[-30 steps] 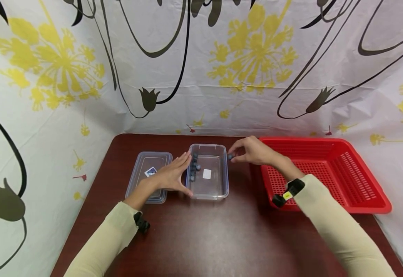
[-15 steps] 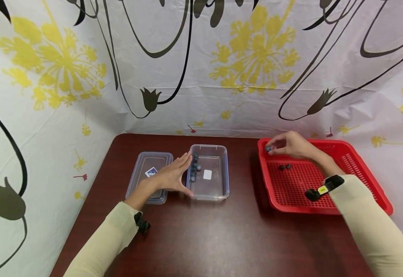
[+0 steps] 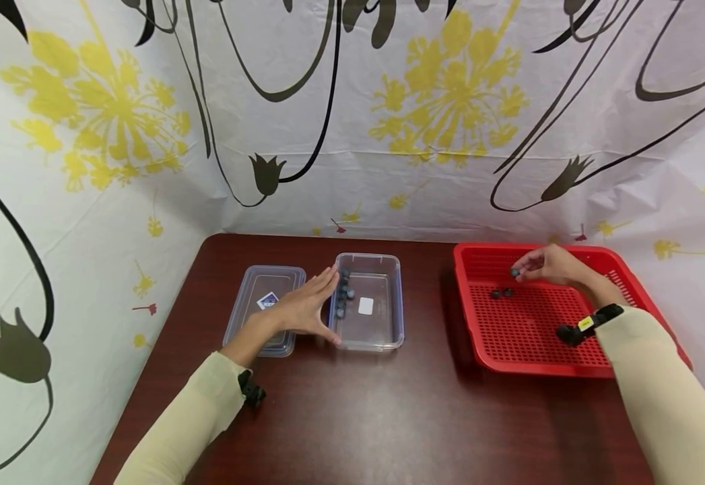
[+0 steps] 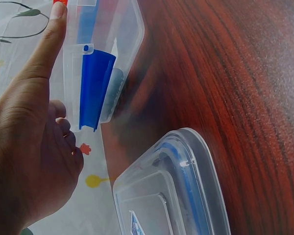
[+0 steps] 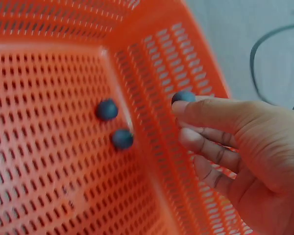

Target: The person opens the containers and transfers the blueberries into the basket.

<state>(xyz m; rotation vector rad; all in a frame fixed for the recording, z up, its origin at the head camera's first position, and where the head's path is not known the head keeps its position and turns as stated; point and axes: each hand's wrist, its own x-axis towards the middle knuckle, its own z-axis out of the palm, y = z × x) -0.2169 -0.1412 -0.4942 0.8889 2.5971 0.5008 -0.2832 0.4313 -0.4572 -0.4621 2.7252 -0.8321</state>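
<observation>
Your right hand (image 3: 553,265) now brings its pinched ball (image 3: 514,272) over the basket (image 3: 546,368), seemingly almost delivered; your straight-fingered left hand (image 3: 301,307) touches the tub (image 3: 382,291).

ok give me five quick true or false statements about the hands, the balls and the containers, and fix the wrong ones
1. The right hand pinches a small dark ball. True.
2. Two loose balls lie in the red basket. True.
3. The left hand is at the right side of the clear box. False: it is at the left side.
4. The clear box is closed. False: it is open, and a clear lid lies on the table to its left.
5. Several dark balls are inside the clear box. True.
</observation>
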